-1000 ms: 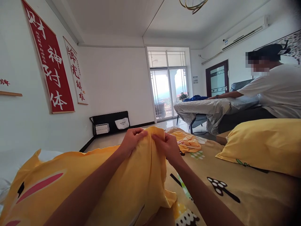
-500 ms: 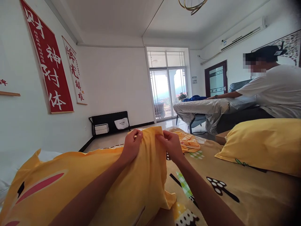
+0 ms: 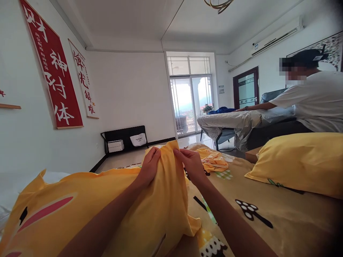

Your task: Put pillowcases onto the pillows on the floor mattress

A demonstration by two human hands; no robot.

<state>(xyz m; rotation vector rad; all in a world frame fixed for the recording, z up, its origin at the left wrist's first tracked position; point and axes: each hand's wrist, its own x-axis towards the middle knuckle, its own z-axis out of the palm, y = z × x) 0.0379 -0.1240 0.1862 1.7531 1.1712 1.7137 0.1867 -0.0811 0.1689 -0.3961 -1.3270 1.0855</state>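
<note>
A yellow pillowcase [image 3: 163,192] with a pink and black print spreads across the left and middle of the bed. Its far edge is lifted between my two hands. My left hand [image 3: 150,162] pinches the cloth on the left, fingers curled into it. On the right, my right hand [image 3: 191,160] grips the raised edge between thumb and fingers. Some fingertips are hidden in the folds. Whether a pillow fills the pillowcase I cannot tell. Beneath lies a tan patterned bedspread [image 3: 227,214].
A yellow pillow [image 3: 300,160] lies at the right of the bed. Crumpled orange cloth [image 3: 214,160] rests beyond my right hand. White bedding [image 3: 56,176] shows at far left. At the back right, a person [image 3: 316,96] leans over a plastic-covered table [image 3: 227,121].
The raised edge of the pillowcase and my right hand have shifted slightly left, bringing the hands closer together. Both hands keep hold of the cloth.
</note>
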